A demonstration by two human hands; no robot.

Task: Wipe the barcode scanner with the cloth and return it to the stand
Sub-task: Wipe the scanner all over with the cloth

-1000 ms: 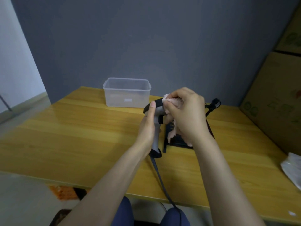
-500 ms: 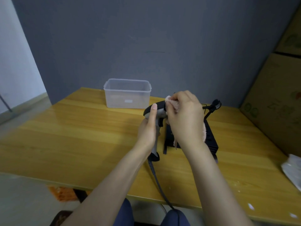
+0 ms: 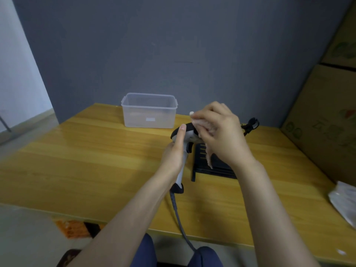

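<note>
Your left hand is closed around the grip of the barcode scanner, with the thumb extended up along the rear of the scanner head. The scanner is held upright above the table, clear of its surface, with the head at the 12 o'clock end and the grey cable leaving the base at 6 o'clock, running over the near table edge. Your right hand is closed on the pale pink cloth and presses it against the scanner head from the 3 o'clock side; a loose end of the cloth hangs down below the palm. The black stand rests on the table just beside the scanner at 3 o'clock, partly hidden by your right wrist. A clear plastic container stands on the table at 11 o'clock from your hands, well apart. Cardboard boxes stand at 3 o'clock, past the table edge.
</note>
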